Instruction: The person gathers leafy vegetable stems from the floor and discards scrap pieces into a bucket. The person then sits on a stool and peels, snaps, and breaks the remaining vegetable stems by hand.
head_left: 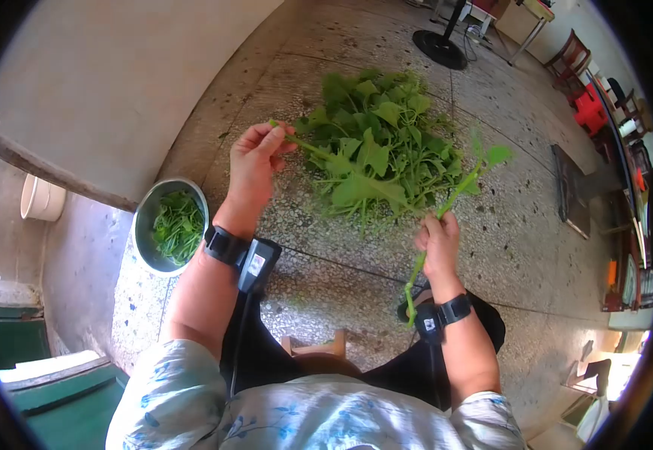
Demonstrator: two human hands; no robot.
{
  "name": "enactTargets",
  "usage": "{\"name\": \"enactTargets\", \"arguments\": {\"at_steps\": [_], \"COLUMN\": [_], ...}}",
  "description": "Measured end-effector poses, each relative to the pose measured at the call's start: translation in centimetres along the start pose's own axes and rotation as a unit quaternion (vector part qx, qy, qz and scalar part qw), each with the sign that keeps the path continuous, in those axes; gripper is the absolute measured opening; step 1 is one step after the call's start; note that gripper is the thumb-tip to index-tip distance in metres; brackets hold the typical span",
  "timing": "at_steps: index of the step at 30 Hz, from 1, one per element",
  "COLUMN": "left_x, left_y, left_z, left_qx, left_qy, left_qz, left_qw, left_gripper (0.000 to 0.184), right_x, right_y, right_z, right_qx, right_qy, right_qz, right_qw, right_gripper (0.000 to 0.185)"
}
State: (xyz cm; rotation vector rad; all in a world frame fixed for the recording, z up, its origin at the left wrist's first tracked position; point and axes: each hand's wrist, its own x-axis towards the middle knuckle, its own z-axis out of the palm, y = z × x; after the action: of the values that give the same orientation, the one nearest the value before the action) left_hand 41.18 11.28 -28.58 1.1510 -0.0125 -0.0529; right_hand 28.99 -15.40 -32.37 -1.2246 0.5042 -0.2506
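My left hand (253,169) pinches the end of a leaf stalk (307,146), whose broad green leaf (371,190) hangs out over the heap. In my right hand (440,244) is a long green vine stem (460,189), held near its middle. Small leaves grow at the vine's upper tip, and its bent lower end hangs below my fist. A heap of leafy greens (375,112) lies on the speckled floor beyond both hands. To the left, a metal bowl (140,238) holds picked green stalks and leaves (177,226).
A pale wall or panel (124,82) rises at the left, near the bowl. Under me is a wooden stool (339,343). Farther off are a black round stand base (439,49), a red stool (589,109) and a dark flat board (571,191). A white bucket (43,198) stands far left.
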Motion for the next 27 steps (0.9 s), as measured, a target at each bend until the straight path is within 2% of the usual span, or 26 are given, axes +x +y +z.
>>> {"name": "enactTargets", "arguments": {"at_steps": [3,8,10,11,13,14,16,18,20,21,23,27], "left_x": [0.5,1.8,2.0,2.2,2.7,2.4,0.9,-1.3,-3.9,-4.4,-5.0,-5.1], "left_y": [0.4,0.5,0.5,0.2,-0.6,-1.1,-2.8,-3.7,-3.6,-3.8,-4.1,-4.0], "left_z": [-1.0,-3.1,-3.4,-3.5,-3.6,-3.0,-0.3,2.6,5.7,6.2,7.1,7.6], "left_qx": [-0.009,-0.035,0.042,0.042,0.171,0.17,0.383,0.451,0.46,0.457,0.423,0.408], "left_qy": [0.019,0.065,0.15,0.149,0.165,0.161,0.012,-0.152,-0.22,-0.225,-0.317,-0.326], "left_qz": [0.002,0.021,0.095,0.094,0.201,0.2,0.238,0.299,0.263,0.262,0.221,0.228], "left_qw": [1.0,0.997,0.983,0.983,0.95,0.951,0.893,0.827,0.819,0.82,0.82,0.822], "left_gripper": [0.008,0.008,0.007,0.007,0.007,0.007,0.01,0.012,0.012,0.012,0.012,0.009], "right_x": [0.3,0.9,1.1,1.1,1.4,1.5,1.2,-0.5,-1.8,-2.0,-2.6,-2.6], "right_y": [0.2,0.6,0.3,0.2,0.4,0.6,0.2,-1.2,-1.6,-1.3,-1.3,-1.8], "right_z": [-1.5,-3.4,-3.8,-4.0,-4.5,-4.5,-3.7,-0.9,0.6,1.1,2.1,2.8], "right_qx": [-0.009,-0.015,-0.024,-0.033,-0.05,-0.071,-0.091,-0.038,-0.002,0.023,0.045,0.038], "right_qy": [-0.013,0.049,0.077,0.103,0.106,0.082,0.065,0.009,-0.078,-0.121,-0.156,-0.184], "right_qz": [0.018,-0.005,-0.021,-0.038,-0.046,-0.049,-0.054,-0.012,0.016,0.028,0.07,0.074], "right_qw": [1.0,0.999,0.997,0.993,0.992,0.993,0.992,0.999,0.997,0.992,0.984,0.979], "right_gripper": [0.01,0.009,0.009,0.01,0.007,0.005,0.005,0.003,0.007,0.01,0.012,0.013]}}
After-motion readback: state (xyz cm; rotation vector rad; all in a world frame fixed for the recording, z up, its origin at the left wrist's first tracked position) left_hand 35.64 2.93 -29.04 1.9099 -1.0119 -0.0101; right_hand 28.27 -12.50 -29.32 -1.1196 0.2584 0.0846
